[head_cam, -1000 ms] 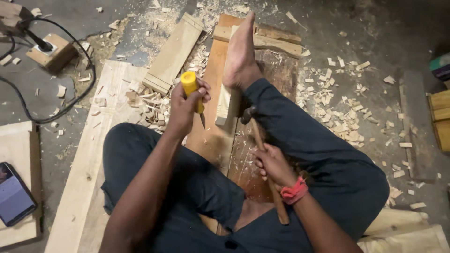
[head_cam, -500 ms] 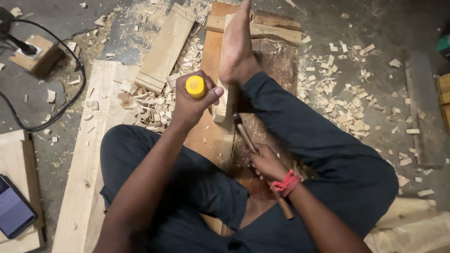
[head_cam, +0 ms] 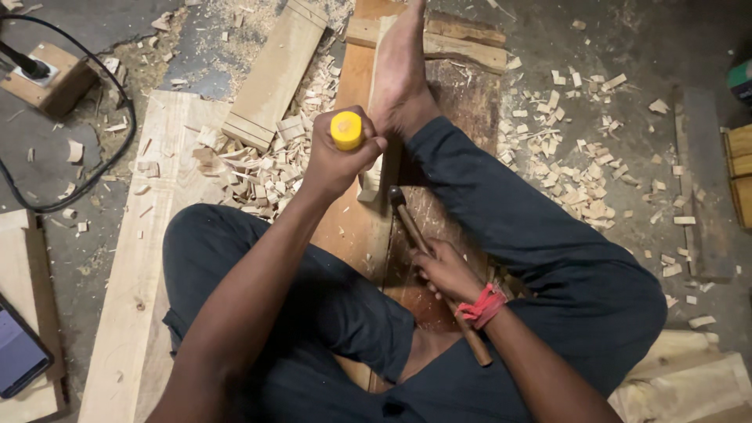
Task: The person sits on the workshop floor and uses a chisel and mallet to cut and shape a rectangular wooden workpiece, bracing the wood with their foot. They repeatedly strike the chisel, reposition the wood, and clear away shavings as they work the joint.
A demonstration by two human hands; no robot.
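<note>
Left hand (head_cam: 338, 160) grips yellow-handled chisel (head_cam: 346, 130), right hand (head_cam: 446, 272) probably a hammer (head_cam: 427, 252)

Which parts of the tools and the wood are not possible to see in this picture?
Head view only:
- Chisel blade: hidden under the left hand.
- Hammer head: dark, partly behind the small wood block.
- Board near end: covered by the legs.
- Phone: cut off by the left edge.

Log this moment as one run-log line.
left hand: grips yellow-capped chisel upright | right hand: holds hammer by its handle | foot: on plank
</note>
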